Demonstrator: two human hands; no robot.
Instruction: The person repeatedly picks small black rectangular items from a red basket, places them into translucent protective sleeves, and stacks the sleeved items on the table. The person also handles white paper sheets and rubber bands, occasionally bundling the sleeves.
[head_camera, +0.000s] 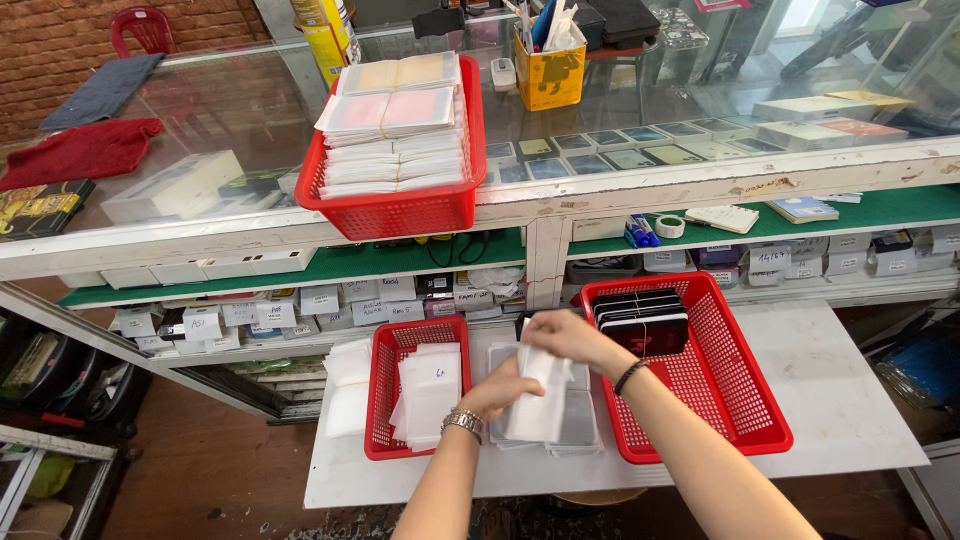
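Observation:
My left hand (503, 388) and my right hand (566, 335) both grip a thin white packet (540, 398) above a pile of clear plastic sleeves (578, 425) on the white table (830, 390). The left hand holds the packet's lower left side; the right hand pinches its top. A small red basket (378, 400) with white packets (430, 392) lies just left of my hands. A larger red basket (735, 390) holding a bundle of dark cases (643, 318) sits to the right.
Behind the table stands a glass counter (640, 150) with a red basket of flat packets (400, 130) and a yellow pen holder (548, 78). Shelves below hold several small white boxes (320, 300). Loose white packets (348, 385) lie at the table's left edge.

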